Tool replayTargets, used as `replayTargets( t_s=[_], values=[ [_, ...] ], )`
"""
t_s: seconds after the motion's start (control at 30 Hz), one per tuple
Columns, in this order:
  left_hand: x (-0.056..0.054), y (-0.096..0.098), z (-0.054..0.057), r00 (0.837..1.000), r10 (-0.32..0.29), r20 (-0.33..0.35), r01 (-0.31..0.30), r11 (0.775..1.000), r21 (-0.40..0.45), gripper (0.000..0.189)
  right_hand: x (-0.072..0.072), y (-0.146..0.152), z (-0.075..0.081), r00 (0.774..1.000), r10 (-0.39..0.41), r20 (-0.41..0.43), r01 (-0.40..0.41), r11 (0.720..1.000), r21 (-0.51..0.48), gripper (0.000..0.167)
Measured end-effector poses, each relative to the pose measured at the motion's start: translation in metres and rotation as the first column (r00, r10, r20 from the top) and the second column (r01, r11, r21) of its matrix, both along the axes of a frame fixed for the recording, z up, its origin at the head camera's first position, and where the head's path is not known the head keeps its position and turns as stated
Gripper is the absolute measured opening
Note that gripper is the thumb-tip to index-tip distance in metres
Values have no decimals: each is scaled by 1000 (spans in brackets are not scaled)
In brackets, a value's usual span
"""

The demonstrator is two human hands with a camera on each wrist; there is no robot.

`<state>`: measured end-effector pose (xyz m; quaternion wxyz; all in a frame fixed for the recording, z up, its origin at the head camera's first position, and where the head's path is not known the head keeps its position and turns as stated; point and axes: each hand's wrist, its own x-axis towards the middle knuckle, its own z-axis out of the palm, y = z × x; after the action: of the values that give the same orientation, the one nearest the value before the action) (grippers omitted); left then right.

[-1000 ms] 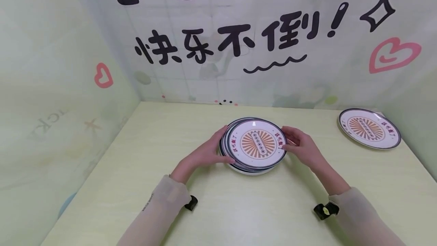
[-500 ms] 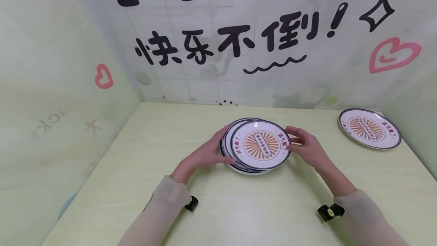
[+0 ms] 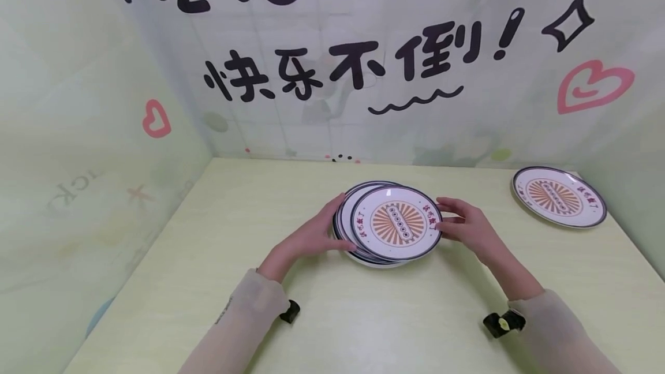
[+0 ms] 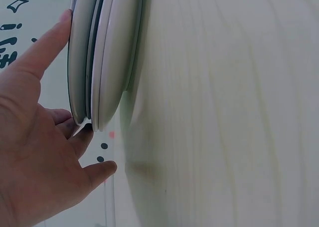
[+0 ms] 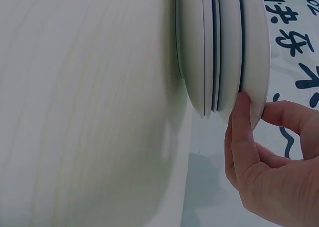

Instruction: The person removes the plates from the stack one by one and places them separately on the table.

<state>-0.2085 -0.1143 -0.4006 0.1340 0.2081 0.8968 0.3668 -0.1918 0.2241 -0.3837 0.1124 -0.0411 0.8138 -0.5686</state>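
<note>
A stack of plates point(image 3: 381, 265) stands on the table in the head view, its rims not quite lined up. On it lies the top plate point(image 3: 398, 223), white with a dark rim and an orange sunburst, offset to the right of those below. My left hand point(image 3: 315, 233) holds the stack's left side, thumb near the front; in the left wrist view its thumb and fingertips meet the stacked rims point(image 4: 107, 62). With my right hand point(image 3: 471, 234) I pinch the top plate's right edge between thumb and fingers; the right wrist view shows a finger under this plate point(image 5: 256, 52).
A single plate point(image 3: 559, 197) of the same pattern lies at the table's back right corner. The pale table point(image 3: 358, 322) meets a printed backdrop point(image 3: 291, 126) behind, with side walls left and right. Something blue point(image 3: 98, 317) shows at the left edge.
The top plate has slid right across the stack with my right hand, mostly in the first half second. My left hand has kept its place on the stack.
</note>
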Motion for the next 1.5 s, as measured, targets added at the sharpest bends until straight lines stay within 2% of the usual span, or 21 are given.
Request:
replayTargets(
  t_s=[0.27, 0.53, 0.73, 1.0, 1.17, 1.5],
  values=[
    [-2, -1, 0, 1000, 0, 4, 0, 1000, 1, 117, -3, 1, -1, 997, -3, 77, 9, 998, -68, 60],
    [-3, 3, 2, 1000, 1, 19, -1, 1000, -2, 118, -4, 7, 0, 984, 10, 175, 21, 984, -174, 63],
    [-7, 7, 4, 1000, -5, 4, 5, 1000, 7, 117, -4, 16, 3, 981, -3, 195, 52, 968, -246, 58],
    [-10, 6, 5, 1000, 0, 13, 0, 1000, -8, 118, -1, 20, 7, 977, -24, 212, 99, 931, -351, 38],
    [-11, 2, 2, 1000, 13, 9, -13, 1000, -11, 117, -1, 20, 8, 981, -26, 191, 100, 915, -391, 39],
    [-5, 1, -1, 999, 15, 30, -15, 1000, 10, 118, 4, 31, 7, 976, -66, 207, 143, 913, -382, 41]
  ],
)
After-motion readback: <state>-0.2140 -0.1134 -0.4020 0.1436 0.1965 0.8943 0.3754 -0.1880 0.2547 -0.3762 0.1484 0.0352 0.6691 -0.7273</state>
